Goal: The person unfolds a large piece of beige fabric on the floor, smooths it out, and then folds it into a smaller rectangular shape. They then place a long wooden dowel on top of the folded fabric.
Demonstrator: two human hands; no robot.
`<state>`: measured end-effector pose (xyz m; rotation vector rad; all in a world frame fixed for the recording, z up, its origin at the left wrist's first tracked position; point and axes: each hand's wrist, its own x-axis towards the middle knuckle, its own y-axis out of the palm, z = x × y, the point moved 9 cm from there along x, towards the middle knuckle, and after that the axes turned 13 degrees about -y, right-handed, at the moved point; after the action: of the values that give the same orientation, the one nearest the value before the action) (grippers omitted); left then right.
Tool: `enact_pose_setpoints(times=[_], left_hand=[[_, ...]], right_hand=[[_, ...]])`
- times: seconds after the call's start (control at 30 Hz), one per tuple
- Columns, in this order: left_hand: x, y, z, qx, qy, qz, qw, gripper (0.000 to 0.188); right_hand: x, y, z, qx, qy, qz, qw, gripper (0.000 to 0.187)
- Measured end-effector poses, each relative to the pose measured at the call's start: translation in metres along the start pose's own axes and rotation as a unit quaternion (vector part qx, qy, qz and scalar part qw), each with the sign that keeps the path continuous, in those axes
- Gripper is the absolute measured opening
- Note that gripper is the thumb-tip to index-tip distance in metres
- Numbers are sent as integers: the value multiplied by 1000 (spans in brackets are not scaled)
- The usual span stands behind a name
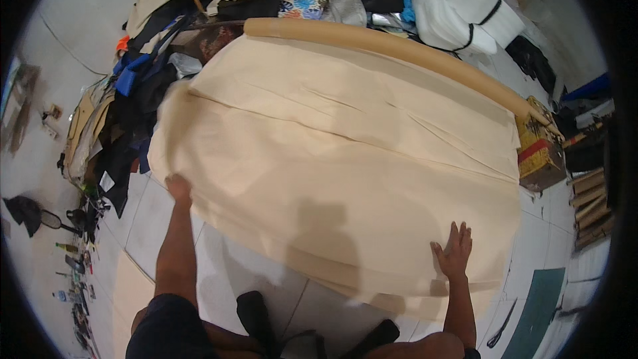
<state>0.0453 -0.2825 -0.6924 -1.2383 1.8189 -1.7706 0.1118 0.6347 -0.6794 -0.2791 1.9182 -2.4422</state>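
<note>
A wide beige fabric sheet [372, 179] covers much of the tiled floor in front of me, with several long creases across its far half. My left hand [178, 188] pinches the sheet's left edge, and the cloth just beyond it is blurred and raised. The right hand [455, 251] lies on the near right part of the sheet, fingers spread and palm down. Along the far side rests a long brown roll [372, 43], slanting from the upper middle to the right; the sheet reaches up to it.
A yellow and red box [541, 156] sits by the roll's right end. Dark cloth scraps [126, 126] are heaped at left, and white wrapped bundles [452, 6] lie behind. Scissors [501, 324] and a green strip [537, 312] are at the lower right.
</note>
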Motion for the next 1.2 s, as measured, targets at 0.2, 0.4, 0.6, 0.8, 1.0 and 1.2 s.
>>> enact_pose_setpoints(times=[0.2, 0.4, 0.6, 0.8, 1.0, 1.2], left_hand=[[-53, -1, 6, -152, -252, 69, 953, 49], [-151, -85, -260, -163, 162, 89, 969, 65], [-294, -37, -421, -18, 247, 282, 927, 76], [-339, 13, -456, 70, 236, 295, 923, 83], [-358, 25, -457, 39, 257, 251, 932, 80], [-346, 23, -460, 17, 252, 237, 938, 78]], right_hand=[[27, -22, -24, -57, 71, 105, 990, 78], [94, -22, -47, -96, 14, 58, 994, 79], [70, 29, -74, -59, 68, 183, 979, 87], [74, 11, -80, -17, 114, 148, 982, 84], [35, 5, -118, -72, 156, -15, 985, 71], [54, 10, -119, -69, 166, -1, 984, 72]])
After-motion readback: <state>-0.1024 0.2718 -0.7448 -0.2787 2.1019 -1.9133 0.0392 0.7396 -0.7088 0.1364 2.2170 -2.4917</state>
